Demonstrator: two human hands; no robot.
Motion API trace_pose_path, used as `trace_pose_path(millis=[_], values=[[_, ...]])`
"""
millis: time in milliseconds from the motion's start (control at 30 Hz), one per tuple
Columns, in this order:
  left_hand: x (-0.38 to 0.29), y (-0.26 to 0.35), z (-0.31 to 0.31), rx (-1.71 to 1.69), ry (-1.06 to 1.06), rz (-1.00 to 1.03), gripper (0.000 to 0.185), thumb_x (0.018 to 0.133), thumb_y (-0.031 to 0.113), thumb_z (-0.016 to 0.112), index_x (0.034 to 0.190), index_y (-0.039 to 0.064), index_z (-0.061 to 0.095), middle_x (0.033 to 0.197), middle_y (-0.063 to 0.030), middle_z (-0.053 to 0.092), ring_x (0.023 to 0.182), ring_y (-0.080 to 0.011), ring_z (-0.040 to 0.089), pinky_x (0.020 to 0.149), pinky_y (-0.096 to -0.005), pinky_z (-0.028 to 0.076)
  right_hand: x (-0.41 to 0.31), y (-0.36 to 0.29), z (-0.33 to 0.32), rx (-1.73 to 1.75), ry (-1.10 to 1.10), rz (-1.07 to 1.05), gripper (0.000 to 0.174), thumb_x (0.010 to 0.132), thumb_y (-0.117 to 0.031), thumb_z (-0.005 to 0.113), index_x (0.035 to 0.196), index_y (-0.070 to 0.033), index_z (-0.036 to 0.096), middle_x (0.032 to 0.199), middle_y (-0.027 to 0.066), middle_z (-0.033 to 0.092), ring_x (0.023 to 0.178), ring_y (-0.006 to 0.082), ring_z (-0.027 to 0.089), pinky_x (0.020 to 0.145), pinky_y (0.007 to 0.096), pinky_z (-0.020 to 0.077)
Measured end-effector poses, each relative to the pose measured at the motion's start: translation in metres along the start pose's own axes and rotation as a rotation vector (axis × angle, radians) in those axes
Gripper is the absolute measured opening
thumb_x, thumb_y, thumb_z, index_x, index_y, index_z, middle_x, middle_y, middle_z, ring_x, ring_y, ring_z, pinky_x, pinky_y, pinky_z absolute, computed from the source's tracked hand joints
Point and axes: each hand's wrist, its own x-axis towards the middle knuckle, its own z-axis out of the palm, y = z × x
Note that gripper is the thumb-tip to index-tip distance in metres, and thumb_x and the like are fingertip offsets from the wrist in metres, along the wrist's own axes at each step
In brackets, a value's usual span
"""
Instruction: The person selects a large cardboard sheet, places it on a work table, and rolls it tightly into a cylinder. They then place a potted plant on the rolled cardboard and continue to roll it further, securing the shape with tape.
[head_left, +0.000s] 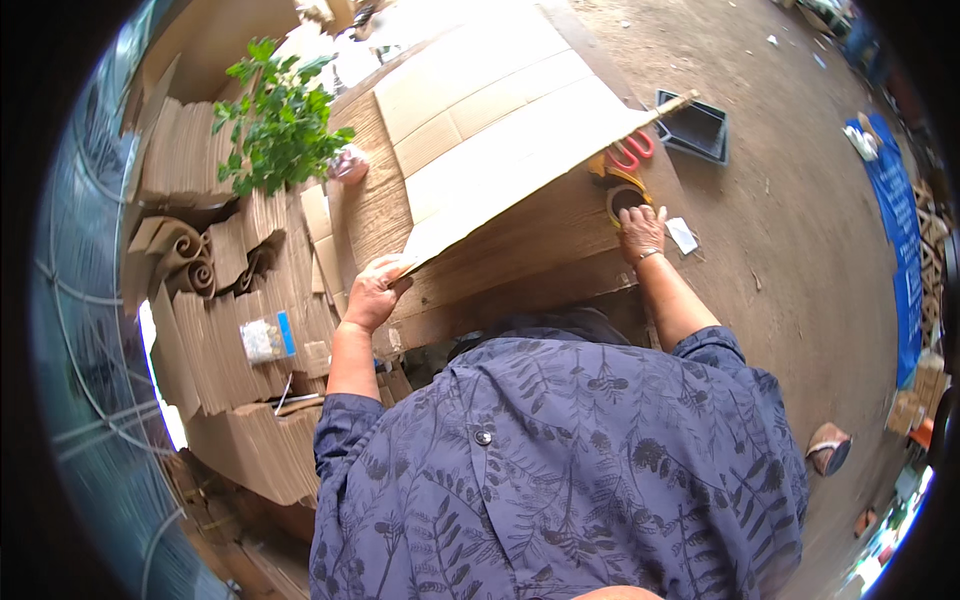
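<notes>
My left hand (377, 294) pinches the near left corner of a large creased cardboard sheet (480, 142), which lies on the wooden table (525, 232). My right hand (643, 231) rests on a tape dispenser (628, 201) with a yellow frame and a roll of tape, at the table's right side; its fingertips are over the near rim. Just beyond the dispenser are the red handles of scissors (631, 150). A rod-like stick (673, 106) projects past the sheet's right corner. A small white paper (682, 235) is right of my right hand.
A leafy green plant (277, 120) stands at the table's left, near a pinkish wrapped item (349, 164). Stacks of folded cardboard (225, 352) fill the left side, with a plastic bag of small pieces (262, 341) on them. A dark plastic crate (694, 131) is beyond the table's right edge.
</notes>
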Motion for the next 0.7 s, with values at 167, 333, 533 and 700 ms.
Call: trace_pose_path(millis=[167, 333, 533, 700], values=[[-0.025, -0.036, 0.014, 0.022, 0.014, -0.122, 0.041, 0.075, 0.008, 0.077, 0.115, 0.017, 0.071, 0.110, -0.0098, 0.068, 0.106, -0.0258, 0.061, 0.094, -0.0328, 0.049, -0.013, 0.032, 0.003, 0.347, 0.042, 0.050, 0.028, 0.079, -0.011, 0.060, 0.106, -0.012, 0.065, 0.111, 0.0048, 0.062, 0.114, 0.0309, 0.053, 0.105, 0.0504, 0.0376], [-0.050, -0.075, 0.030, -0.066, 0.031, -0.256, 0.048, 0.071, -0.006, 0.070, 0.113, 0.017, 0.073, 0.115, -0.0070, 0.068, 0.111, -0.0242, 0.057, 0.100, -0.0326, 0.045, -0.035, 0.041, -0.086, 0.789, 0.465, 0.629, 0.032, 0.088, -0.008, 0.059, 0.118, 0.000, 0.060, 0.116, 0.0160, 0.062, 0.105, 0.0326, 0.059, 0.093, 0.0398, 0.0472], [-0.051, -0.105, 0.035, -0.037, 0.059, -0.143, 0.053, 0.065, -0.009, 0.058, 0.107, 0.018, 0.075, 0.102, -0.0056, 0.067, 0.102, -0.0263, 0.059, 0.093, -0.0334, 0.048, -0.011, -0.100, -0.219, 0.419, 0.414, -0.329, 0.041, 0.088, -0.028, 0.067, 0.121, -0.006, 0.059, 0.119, 0.0125, 0.058, 0.117, 0.0285, 0.052, 0.103, 0.0495, 0.0381], [-0.032, -0.139, 0.031, -0.150, 0.041, -0.040, 0.043, 0.063, -0.003, 0.060, 0.097, 0.015, 0.077, 0.094, -0.0065, 0.068, 0.097, -0.0261, 0.061, 0.088, -0.0338, 0.051, 0.038, -0.186, -0.195, 0.158, 0.380, -0.724, 0.031, 0.081, -0.021, 0.061, 0.110, -0.011, 0.062, 0.093, 0.0042, 0.061, 0.093, 0.0216, 0.060, 0.090, 0.0409, 0.0460]])
